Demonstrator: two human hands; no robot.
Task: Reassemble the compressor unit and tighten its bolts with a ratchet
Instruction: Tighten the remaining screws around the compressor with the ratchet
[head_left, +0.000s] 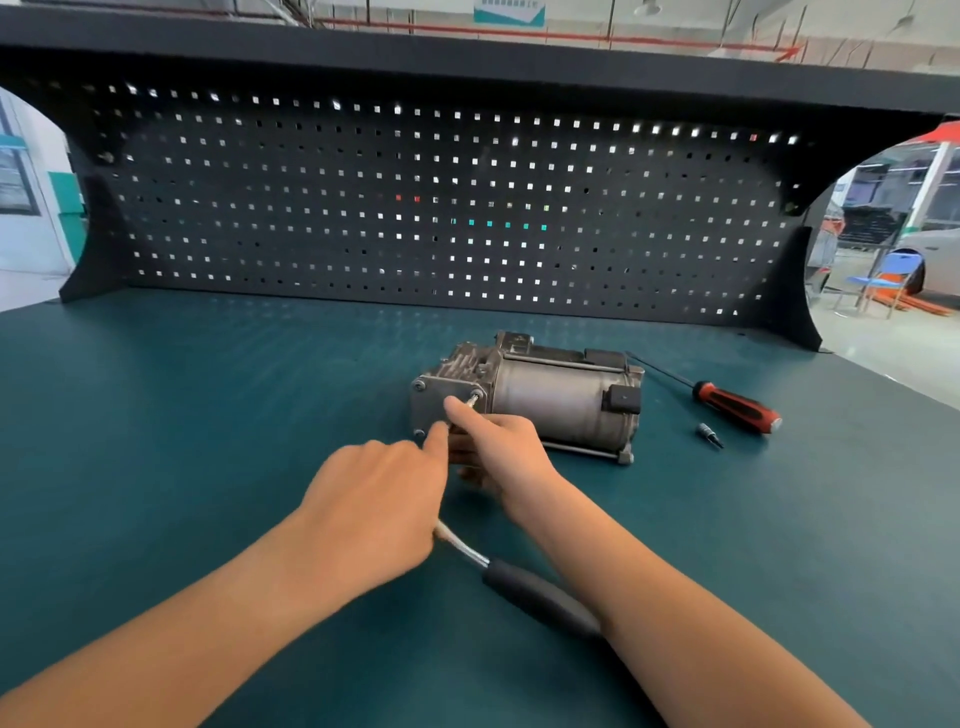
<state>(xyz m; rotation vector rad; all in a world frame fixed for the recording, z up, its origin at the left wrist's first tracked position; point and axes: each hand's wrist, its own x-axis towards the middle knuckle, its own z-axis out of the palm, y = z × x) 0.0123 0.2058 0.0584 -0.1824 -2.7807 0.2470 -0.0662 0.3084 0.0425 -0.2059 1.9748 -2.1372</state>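
Teal benchtop (208, 415), black pegboard (415, 208)

I can't read any words or numbers here. A white and teal sign (509, 11) hangs high up at the back, above the dark shelf (467, 57). It has a row of tiny marks on it, but they are too small and blurry to make out.

Grey compressor (561, 400) lies on its side; black-handled ratchet (540, 597) reaches its end.
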